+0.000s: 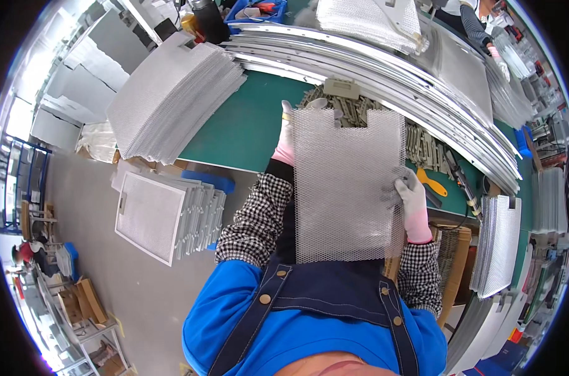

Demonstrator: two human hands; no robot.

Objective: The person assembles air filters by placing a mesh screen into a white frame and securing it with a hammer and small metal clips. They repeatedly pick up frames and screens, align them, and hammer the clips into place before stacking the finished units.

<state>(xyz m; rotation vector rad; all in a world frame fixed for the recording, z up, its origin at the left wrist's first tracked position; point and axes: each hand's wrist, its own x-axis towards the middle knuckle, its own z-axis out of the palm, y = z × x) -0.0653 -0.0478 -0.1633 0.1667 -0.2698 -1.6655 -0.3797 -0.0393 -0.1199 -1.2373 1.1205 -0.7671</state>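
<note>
A silvery expanded-metal mesh sheet (347,188), with a small rectangular notch in its top edge, is held up in front of my chest. My left hand (286,133), in a white and pink glove, grips its upper left edge, partly hidden behind the mesh. At the lower right edge, my right hand (413,203) in a similar glove has its fingers closed on the sheet. Beyond the sheet lies a heap of small grey-green plastic parts (360,108), with a larger flat piece (341,88) on top. A yellow-handled scraper (432,182) rests right of my right hand.
A tall stack of mesh sheets (178,94) stands on the green table (237,125) at left, with framed mesh panels (153,216) below. Long metal strips (360,69) curve across the back. A corded tool (465,185) and more mesh sheets (499,244) are at right. Another person's hand (499,61) shows far right.
</note>
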